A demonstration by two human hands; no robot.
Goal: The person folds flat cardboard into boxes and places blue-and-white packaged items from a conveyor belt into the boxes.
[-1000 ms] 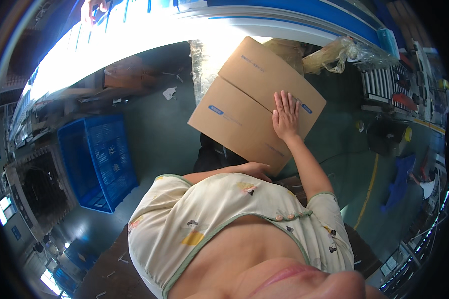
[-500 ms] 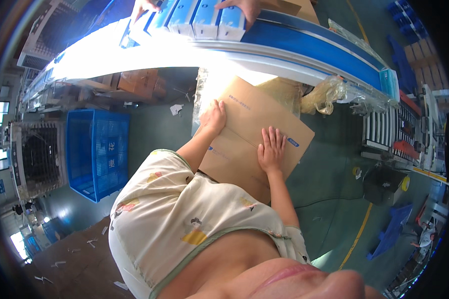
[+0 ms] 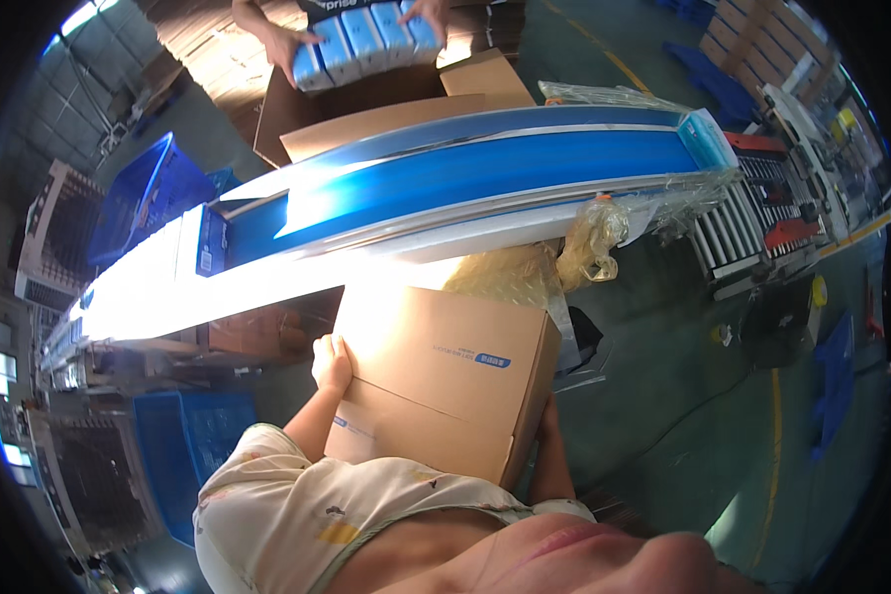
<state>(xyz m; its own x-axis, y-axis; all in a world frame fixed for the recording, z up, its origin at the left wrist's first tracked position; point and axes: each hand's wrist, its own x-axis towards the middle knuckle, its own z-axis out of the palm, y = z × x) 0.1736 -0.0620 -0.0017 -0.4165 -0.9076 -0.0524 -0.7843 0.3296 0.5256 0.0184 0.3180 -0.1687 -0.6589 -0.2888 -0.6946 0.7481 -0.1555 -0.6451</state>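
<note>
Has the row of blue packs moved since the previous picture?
Yes: the packs went from over the conveyor to beyond its far edge, at the open carton.

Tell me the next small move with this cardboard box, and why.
Probably steady the cardboard box evenly from both sides before shifting it. The left hand is at its left edge and the right hand is at its right side, partly hidden, so how firmly that one holds cannot be seen.

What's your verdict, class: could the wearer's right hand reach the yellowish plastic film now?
Probably not: the right hand seems busy against the right side of the carton, and the yellowish film lies beyond it.
</note>
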